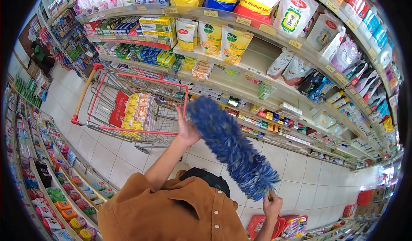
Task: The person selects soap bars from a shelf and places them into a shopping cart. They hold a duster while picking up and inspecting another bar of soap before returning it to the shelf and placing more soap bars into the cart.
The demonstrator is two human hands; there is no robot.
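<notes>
A long, fluffy blue duster (234, 148) stretches diagonally in front of my body, its far end up beside the shopping cart. My right hand (272, 205) is wrapped round its short handle at the lower right. Near the duster's upper part, my left hand (189, 131) has its fingers stretched upward, overlapping the corner of the cart's red rim in this view. The metal shopping cart (169, 121) stands to the left, with yellow-wrapped packs (136, 112) inside it.
Ahead, curved-looking shelves hold refill pouches (236, 48), boxed toothpaste (156, 26) and small packets. Another stocked shelf (64, 198) runs along the left. Red baskets (281, 227) with goods sit on the tiled floor (296, 194) at the lower right.
</notes>
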